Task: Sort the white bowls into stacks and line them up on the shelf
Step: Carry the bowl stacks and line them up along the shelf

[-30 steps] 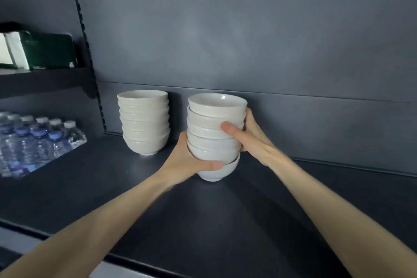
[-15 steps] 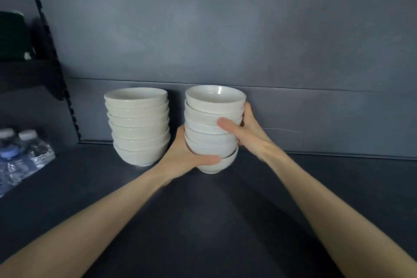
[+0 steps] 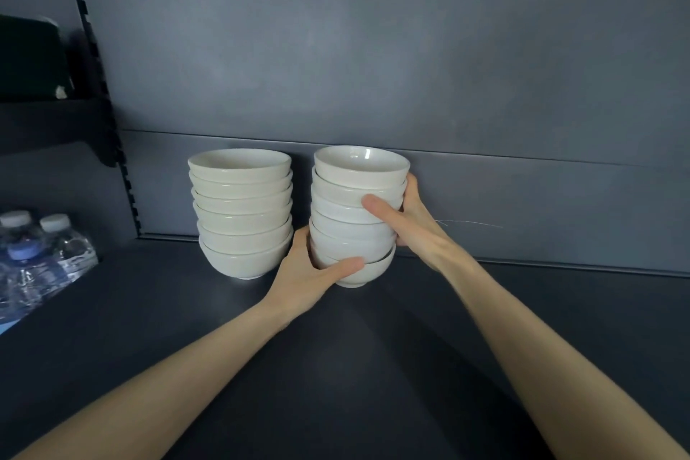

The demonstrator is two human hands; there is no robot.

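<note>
Two stacks of several white bowls stand side by side on the dark shelf [image 3: 373,366], close to the back wall. The left stack [image 3: 242,213] stands free. I hold the right stack [image 3: 358,194] between both hands. My left hand [image 3: 311,274] grips its lowest bowls from the left, thumb across the front. My right hand [image 3: 409,222] grips its middle bowls from the right, thumb on the front and fingers hidden behind. The right stack's base rests on or just above the shelf; I cannot tell which.
A pack of water bottles [image 3: 35,258] lies on the shelf at the far left. A slotted black upright [image 3: 99,86] carries a higher side shelf with a dark green object [image 3: 30,56]. Grey back panel [image 3: 522,198] runs behind the stacks.
The held stack has moved back toward the wall, level with the left stack. The view has shifted, so the bottles sit nearer the left edge. Both hands keep their grip.
</note>
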